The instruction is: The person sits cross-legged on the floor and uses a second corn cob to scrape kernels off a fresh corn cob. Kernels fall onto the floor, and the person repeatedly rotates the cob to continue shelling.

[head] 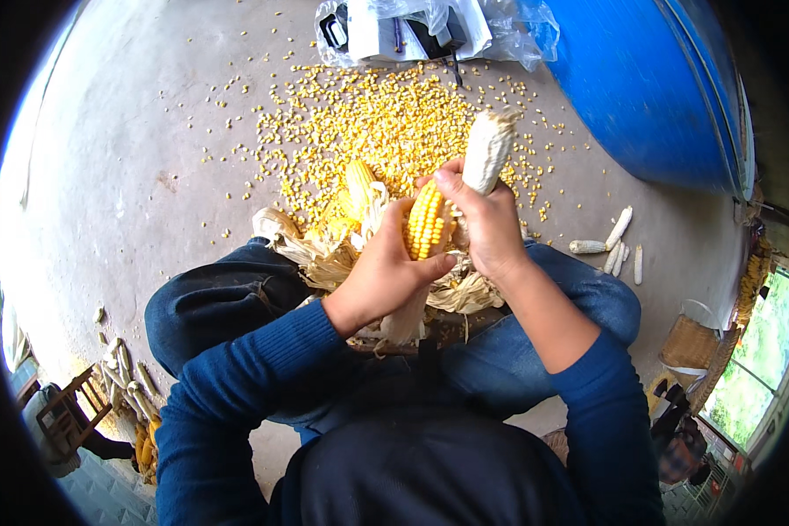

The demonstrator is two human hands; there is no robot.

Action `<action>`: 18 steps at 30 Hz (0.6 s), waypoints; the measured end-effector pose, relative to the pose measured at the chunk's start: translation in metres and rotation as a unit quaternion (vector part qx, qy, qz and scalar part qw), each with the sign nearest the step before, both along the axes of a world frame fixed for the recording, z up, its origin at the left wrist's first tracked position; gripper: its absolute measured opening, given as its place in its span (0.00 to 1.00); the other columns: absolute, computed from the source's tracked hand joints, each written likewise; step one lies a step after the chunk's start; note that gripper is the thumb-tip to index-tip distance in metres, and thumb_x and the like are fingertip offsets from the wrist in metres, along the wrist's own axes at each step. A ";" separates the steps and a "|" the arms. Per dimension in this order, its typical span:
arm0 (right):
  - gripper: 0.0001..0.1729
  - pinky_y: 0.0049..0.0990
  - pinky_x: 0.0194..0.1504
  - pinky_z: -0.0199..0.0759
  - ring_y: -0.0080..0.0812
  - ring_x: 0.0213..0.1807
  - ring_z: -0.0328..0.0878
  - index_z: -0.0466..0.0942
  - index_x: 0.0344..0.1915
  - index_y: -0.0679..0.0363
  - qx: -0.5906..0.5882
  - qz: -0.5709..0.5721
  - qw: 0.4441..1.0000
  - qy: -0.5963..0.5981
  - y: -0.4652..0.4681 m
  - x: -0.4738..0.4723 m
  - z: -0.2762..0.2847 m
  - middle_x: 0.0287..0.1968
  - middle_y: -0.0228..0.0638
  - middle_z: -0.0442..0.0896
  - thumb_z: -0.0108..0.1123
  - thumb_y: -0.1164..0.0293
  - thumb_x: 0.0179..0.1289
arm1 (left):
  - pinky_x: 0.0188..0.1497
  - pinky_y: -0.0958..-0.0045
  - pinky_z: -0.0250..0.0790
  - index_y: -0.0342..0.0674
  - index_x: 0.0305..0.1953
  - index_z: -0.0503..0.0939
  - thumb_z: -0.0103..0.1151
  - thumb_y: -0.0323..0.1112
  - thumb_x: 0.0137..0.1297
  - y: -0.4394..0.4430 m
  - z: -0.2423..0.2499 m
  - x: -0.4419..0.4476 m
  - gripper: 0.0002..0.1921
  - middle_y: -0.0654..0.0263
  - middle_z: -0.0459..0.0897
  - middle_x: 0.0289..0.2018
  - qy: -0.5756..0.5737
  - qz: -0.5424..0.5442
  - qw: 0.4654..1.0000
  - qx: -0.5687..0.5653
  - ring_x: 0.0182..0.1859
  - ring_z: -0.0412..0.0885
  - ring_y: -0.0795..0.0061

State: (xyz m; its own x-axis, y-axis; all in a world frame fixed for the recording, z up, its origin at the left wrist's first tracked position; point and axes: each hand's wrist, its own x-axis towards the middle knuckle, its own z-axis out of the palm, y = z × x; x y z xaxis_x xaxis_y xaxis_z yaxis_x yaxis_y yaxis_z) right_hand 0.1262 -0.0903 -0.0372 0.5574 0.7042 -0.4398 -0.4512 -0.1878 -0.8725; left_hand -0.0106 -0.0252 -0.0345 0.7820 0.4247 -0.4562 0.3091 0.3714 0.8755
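My left hand (pixel 394 263) holds a yellow ear of corn (pixel 426 223) upright over my lap; some kernels are gone from its right side. In my right hand (pixel 483 223) is a bare white corncob (pixel 490 151), its upper end sticking up past the fingers and a little blurred. The right thumb lies by the top of the ear. Below and around the hands are dry corn husks (pixel 315 253) between my knees. Another yellow ear (pixel 359 184) with its husk peeled back rests just left of the hands. Loose kernels (pixel 381 125) spread over the floor beyond.
A large blue barrel (pixel 638 85) lies at upper right. Clear plastic bags (pixel 526 33) with papers and dark items sit beyond the kernels. Several bare cobs (pixel 615 243) lie right of my knee, and more cobs (pixel 121 368) at lower left. A wicker basket (pixel 690 342) stands far right.
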 end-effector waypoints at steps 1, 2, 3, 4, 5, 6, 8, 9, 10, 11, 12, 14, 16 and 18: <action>0.09 0.28 0.46 0.75 0.30 0.41 0.80 0.74 0.41 0.64 0.019 -0.017 0.999 0.027 0.003 0.005 0.008 0.39 0.41 0.82 0.58 0.70 0.65 | 0.46 0.72 0.73 0.30 0.59 0.60 0.69 0.31 0.54 0.004 0.013 0.003 0.35 0.53 0.77 0.45 -0.009 0.027 0.992 -0.121 0.47 0.78 0.71; 0.10 0.30 0.46 0.75 0.32 0.42 0.80 0.72 0.44 0.63 0.039 -0.033 0.996 0.068 0.002 0.010 0.009 0.41 0.43 0.82 0.57 0.70 0.65 | 0.45 0.75 0.74 0.31 0.58 0.60 0.70 0.28 0.54 0.004 0.014 0.004 0.34 0.59 0.78 0.43 -0.028 0.047 0.987 -0.148 0.44 0.78 0.77; 0.12 0.32 0.49 0.74 0.33 0.44 0.80 0.71 0.46 0.62 0.048 -0.053 0.994 0.086 0.004 0.012 0.010 0.43 0.44 0.81 0.56 0.69 0.66 | 0.44 0.73 0.74 0.32 0.59 0.60 0.69 0.28 0.54 0.006 0.013 0.004 0.34 0.59 0.79 0.43 -0.014 0.024 0.988 -0.150 0.43 0.78 0.76; 0.13 0.32 0.50 0.74 0.33 0.46 0.79 0.71 0.47 0.61 0.056 -0.044 0.991 0.114 0.004 0.014 0.015 0.43 0.44 0.81 0.56 0.68 0.66 | 0.42 0.72 0.75 0.33 0.60 0.60 0.68 0.27 0.55 0.008 0.011 0.004 0.33 0.60 0.79 0.43 0.000 0.002 0.988 -0.151 0.41 0.79 0.75; 0.13 0.32 0.52 0.73 0.33 0.47 0.79 0.70 0.47 0.61 0.064 -0.034 0.987 0.142 0.006 0.016 0.022 0.44 0.45 0.81 0.56 0.67 0.66 | 0.41 0.71 0.75 0.33 0.61 0.60 0.67 0.26 0.56 0.009 0.008 0.003 0.33 0.60 0.79 0.43 0.015 -0.020 0.988 -0.152 0.39 0.80 0.74; 0.15 0.32 0.53 0.72 0.33 0.48 0.78 0.71 0.49 0.61 0.063 -0.023 0.986 0.156 0.005 0.015 0.028 0.45 0.45 0.81 0.55 0.66 0.67 | 0.37 0.68 0.75 0.32 0.58 0.63 0.68 0.29 0.54 0.008 0.006 0.003 0.32 0.59 0.82 0.37 0.049 -0.044 0.993 -0.096 0.34 0.81 0.70; 0.13 0.29 0.51 0.72 0.30 0.46 0.78 0.73 0.47 0.62 0.026 -0.011 0.995 0.092 0.008 0.008 0.027 0.43 0.42 0.81 0.58 0.69 0.65 | 0.37 0.65 0.75 0.32 0.53 0.65 0.68 0.32 0.52 0.003 0.007 0.004 0.29 0.51 0.81 0.36 0.124 -0.097 0.962 0.224 0.34 0.82 0.58; 0.13 0.28 0.50 0.72 0.29 0.45 0.78 0.74 0.46 0.63 0.007 0.002 0.999 0.033 0.007 0.004 0.021 0.41 0.41 0.82 0.59 0.70 0.64 | 0.38 0.63 0.76 0.31 0.50 0.65 0.67 0.34 0.51 -0.001 0.008 0.005 0.28 0.46 0.80 0.35 0.154 -0.121 0.906 0.376 0.35 0.82 0.53; 0.11 0.27 0.48 0.72 0.28 0.42 0.79 0.75 0.43 0.64 0.016 -0.037 0.999 0.003 0.005 0.002 0.015 0.39 0.40 0.82 0.60 0.73 0.62 | 0.38 0.58 0.75 0.32 0.47 0.66 0.66 0.35 0.49 0.001 0.009 0.005 0.26 0.41 0.79 0.35 0.149 -0.106 0.924 0.336 0.35 0.80 0.41; 0.10 0.28 0.47 0.72 0.29 0.41 0.80 0.74 0.43 0.63 0.014 -0.047 0.999 0.011 0.002 0.002 0.014 0.39 0.41 0.82 0.60 0.72 0.63 | 0.38 0.58 0.75 0.32 0.48 0.65 0.66 0.35 0.50 0.000 0.009 0.003 0.27 0.42 0.79 0.34 0.115 -0.098 0.940 0.306 0.35 0.80 0.42; 0.10 0.28 0.47 0.73 0.30 0.41 0.80 0.74 0.43 0.63 0.018 -0.053 0.998 0.017 0.002 0.004 0.015 0.39 0.42 0.82 0.59 0.72 0.63 | 0.38 0.58 0.75 0.32 0.48 0.65 0.66 0.35 0.50 0.001 0.009 0.002 0.27 0.43 0.79 0.34 0.082 -0.083 0.953 0.280 0.35 0.80 0.42; 0.10 0.29 0.47 0.74 0.31 0.40 0.81 0.73 0.44 0.62 0.029 -0.063 0.997 0.031 0.003 0.008 0.017 0.39 0.44 0.82 0.59 0.71 0.64 | 0.45 0.62 0.73 0.32 0.54 0.63 0.67 0.34 0.50 0.001 0.015 0.001 0.32 0.46 0.79 0.37 0.046 -0.068 0.977 0.199 0.41 0.81 0.49; 0.11 0.29 0.47 0.74 0.32 0.41 0.81 0.73 0.45 0.62 0.041 -0.071 0.995 0.050 0.001 0.009 0.019 0.40 0.45 0.82 0.59 0.70 0.64 | 0.51 0.67 0.70 0.32 0.60 0.59 0.69 0.31 0.51 -0.003 0.008 0.002 0.37 0.54 0.77 0.45 -0.020 -0.024 0.997 0.070 0.47 0.77 0.64; 0.12 0.29 0.48 0.74 0.32 0.41 0.80 0.72 0.46 0.61 0.051 -0.059 0.996 0.045 0.005 0.013 0.024 0.40 0.45 0.82 0.58 0.69 0.65 | 0.58 0.70 0.66 0.32 0.65 0.55 0.68 0.27 0.54 0.000 0.013 0.004 0.40 0.60 0.72 0.54 -0.054 -0.022 0.998 -0.035 0.54 0.72 0.73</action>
